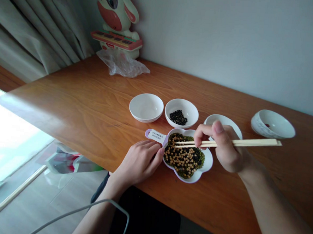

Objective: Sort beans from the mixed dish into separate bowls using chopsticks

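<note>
A white flower-shaped dish [208,162] with a purple rim and a labelled handle [156,135] stands near the table's front edge. It holds mixed beans [184,157]: tan, black and green ones. My left hand [141,160] is closed at the dish's left edge, thumb and fingers against the rim beside the handle. My right hand [229,148] grips a pair of wooden chopsticks [255,142], their tips among the beans at the dish's upper left. Behind the dish, one white bowl [146,107] looks empty, and another bowl [190,110] contains black beans [178,117].
A third white bowl [222,119] is partly hidden behind my right hand. Farther right, a patterned bowl [274,124] holds a few small reddish things. A clear plastic bag [122,63] and a cow-shaped toy keyboard [117,40] occupy the back left. A cable [87,206] crosses my left forearm.
</note>
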The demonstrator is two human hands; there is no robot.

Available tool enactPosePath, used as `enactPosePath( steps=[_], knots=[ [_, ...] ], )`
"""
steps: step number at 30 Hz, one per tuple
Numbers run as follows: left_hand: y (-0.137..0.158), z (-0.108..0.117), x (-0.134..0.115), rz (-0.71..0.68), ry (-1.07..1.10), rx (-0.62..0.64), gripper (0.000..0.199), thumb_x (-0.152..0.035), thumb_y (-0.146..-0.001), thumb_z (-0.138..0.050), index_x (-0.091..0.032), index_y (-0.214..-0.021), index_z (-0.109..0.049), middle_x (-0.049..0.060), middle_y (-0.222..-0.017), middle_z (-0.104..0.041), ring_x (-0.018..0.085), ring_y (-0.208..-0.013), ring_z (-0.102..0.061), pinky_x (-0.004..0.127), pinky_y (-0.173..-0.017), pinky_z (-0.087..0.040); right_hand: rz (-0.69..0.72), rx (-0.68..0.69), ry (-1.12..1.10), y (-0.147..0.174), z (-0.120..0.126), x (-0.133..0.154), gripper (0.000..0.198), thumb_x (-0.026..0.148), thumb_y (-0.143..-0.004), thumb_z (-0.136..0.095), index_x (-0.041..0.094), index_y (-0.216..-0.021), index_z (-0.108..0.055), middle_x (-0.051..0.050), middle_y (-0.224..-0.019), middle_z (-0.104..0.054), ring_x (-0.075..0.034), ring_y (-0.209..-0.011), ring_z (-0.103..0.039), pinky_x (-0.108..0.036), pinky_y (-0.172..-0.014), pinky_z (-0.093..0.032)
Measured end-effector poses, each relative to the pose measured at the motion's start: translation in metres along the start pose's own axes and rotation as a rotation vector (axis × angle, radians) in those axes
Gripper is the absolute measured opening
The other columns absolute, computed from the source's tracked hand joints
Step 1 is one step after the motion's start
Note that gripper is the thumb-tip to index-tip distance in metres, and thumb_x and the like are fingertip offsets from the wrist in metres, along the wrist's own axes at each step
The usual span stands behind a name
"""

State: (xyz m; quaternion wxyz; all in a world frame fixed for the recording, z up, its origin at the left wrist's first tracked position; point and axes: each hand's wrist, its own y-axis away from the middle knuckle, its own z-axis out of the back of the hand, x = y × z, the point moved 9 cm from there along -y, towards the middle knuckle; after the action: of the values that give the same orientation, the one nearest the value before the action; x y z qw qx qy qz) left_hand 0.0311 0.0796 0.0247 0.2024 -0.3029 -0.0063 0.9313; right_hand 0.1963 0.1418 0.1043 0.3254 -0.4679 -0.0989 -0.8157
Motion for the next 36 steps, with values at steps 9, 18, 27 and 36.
enactPosePath(
  steps=[9, 18, 27, 36],
  knots=[
    [0.000, 0.002, -0.002, -0.012, -0.020, -0.021, 0.036, -0.030, -0.112, -0.034, -0.022, -0.080, -0.049, 0.003, -0.082, -0.063, 0.018, -0.073, -0.055, 0.033, -0.075, -0.042, -0.032, -0.055, -0.059, -0.001, 0.003, -0.003, 0.074, 0.063, -0.110, -0.016, 0.021, -0.071, -0.064, -0.002, -0.065, -0.061, -0.016, -0.062, -0.056, -0.034, -0.062, -0.041],
    [0.000, 0.002, -0.001, -0.005, -0.010, -0.016, 0.036, -0.030, -0.111, -0.035, -0.021, -0.080, -0.050, 0.003, -0.082, -0.064, 0.018, -0.075, -0.056, 0.033, -0.076, -0.043, -0.058, -0.077, -0.068, -0.001, 0.004, -0.008, 0.075, 0.065, -0.109, -0.017, 0.021, -0.070, -0.063, -0.002, -0.063, -0.060, -0.014, -0.059, -0.056, -0.033, -0.059, -0.041],
    [0.000, 0.003, -0.002, -0.014, 0.000, -0.028, 0.036, -0.030, -0.111, -0.035, -0.021, -0.080, -0.052, 0.004, -0.082, -0.064, 0.018, -0.075, -0.056, 0.033, -0.077, -0.044, -0.067, -0.075, -0.096, -0.002, 0.003, -0.013, 0.076, 0.065, -0.109, -0.017, 0.020, -0.068, -0.064, -0.002, -0.061, -0.059, -0.015, -0.058, -0.055, -0.032, -0.058, -0.040],
    [0.000, 0.002, -0.001, -0.006, -0.002, -0.011, 0.035, -0.030, -0.111, -0.034, -0.022, -0.082, -0.051, 0.004, -0.085, -0.066, 0.019, -0.078, -0.059, 0.034, -0.080, -0.046, -0.095, -0.101, -0.149, -0.003, 0.002, -0.018, 0.079, 0.068, -0.108, -0.015, 0.020, -0.068, -0.063, -0.003, -0.059, -0.058, -0.015, -0.056, -0.054, -0.031, -0.056, -0.040]
  ],
)
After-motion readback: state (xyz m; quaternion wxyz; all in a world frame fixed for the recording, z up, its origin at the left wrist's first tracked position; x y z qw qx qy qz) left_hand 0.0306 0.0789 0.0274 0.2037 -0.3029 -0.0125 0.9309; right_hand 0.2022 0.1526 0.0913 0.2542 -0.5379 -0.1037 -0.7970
